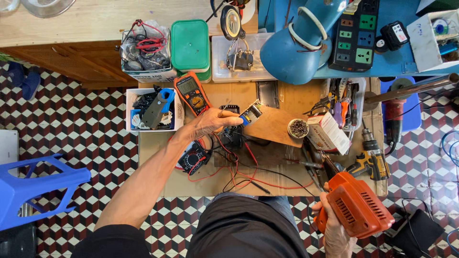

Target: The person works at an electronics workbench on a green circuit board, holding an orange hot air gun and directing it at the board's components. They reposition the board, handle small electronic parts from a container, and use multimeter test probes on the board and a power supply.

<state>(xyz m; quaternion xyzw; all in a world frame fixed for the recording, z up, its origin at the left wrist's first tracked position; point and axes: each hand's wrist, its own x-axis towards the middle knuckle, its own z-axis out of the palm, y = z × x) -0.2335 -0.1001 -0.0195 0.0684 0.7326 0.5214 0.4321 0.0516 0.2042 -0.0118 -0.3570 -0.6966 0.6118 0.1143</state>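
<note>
The orange power-tool body (pixel 356 206), a ribbed plastic casing with vent slots, sits low at the right of the view, over the person's right knee and off the edge of the workbench. The right hand (pixel 332 227) grips it from below, fingers wrapped around its near end.

The left hand (pixel 210 123) reaches out over the middle of the bench, fingers drawn narrow around a small blue-and-silver component (pixel 251 113) pinched at the fingertips. It hovers above a dark battery pack (pixel 233 136) from which red and black test leads (pixel 239 174) trail across the cardboard-covered bench top (pixel 158 148).

Just behind the left hand lies an orange digital multimeter (pixel 192 92); a second, darker meter (pixel 193 157) lies under the wrist. To the left stands a white box (pixel 154 110) of odd parts with a blue-handled tool in it, and behind that another box of coiled wires (pixel 146 50) beside a green-lidded container (pixel 190 45).

To the right of the component a wooden board (pixel 275 126) carries a small round tin of solder cleaner (pixel 299 128), with a white carton (pixel 328 133) touching it. A yellow-and-black cordless drill (pixel 370 155) lies near the orange casing. A blue desk lamp (pixel 299 45) and a dark power strip (pixel 356 33) occupy the far right. A blue plastic stool (pixel 33 186) stands on the chequered tile floor at the left.
</note>
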